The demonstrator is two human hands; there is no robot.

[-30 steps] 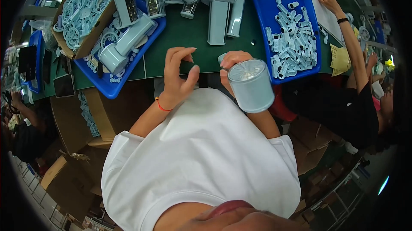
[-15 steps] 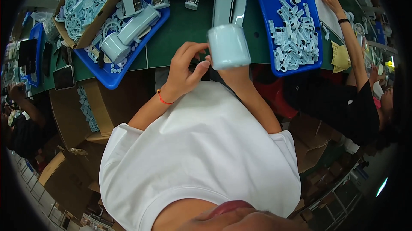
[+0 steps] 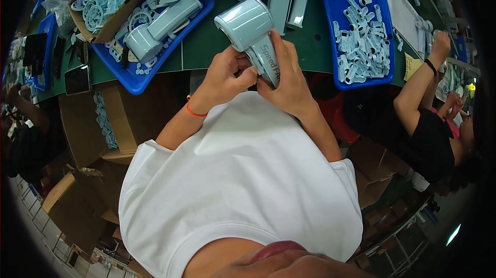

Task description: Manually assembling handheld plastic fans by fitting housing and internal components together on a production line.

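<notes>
A glossy light-blue hair dryer is tilted in front of me, its round barrel to the upper left and its handle, with dark lettering, slanting down to the right. My right hand is wrapped around that handle, fingers along its far right side. At the handle's left edge, my left hand has its thumb and fingers curled together in a pinch. Whatever lies between those fingertips, if anything, is hidden. More light-blue hair dryers lie on the green table just beyond.
A blue tray at left carries another hair dryer and a cardboard box of light-blue rings. The right blue tray holds many small light-blue parts. A phone lies by the left edge. A co-worker's arm is at right.
The hair dryer has swung to the upper left, so its handle now shows. My left fingers have closed in beside the handle. The co-worker's hand has lifted off the paper.
</notes>
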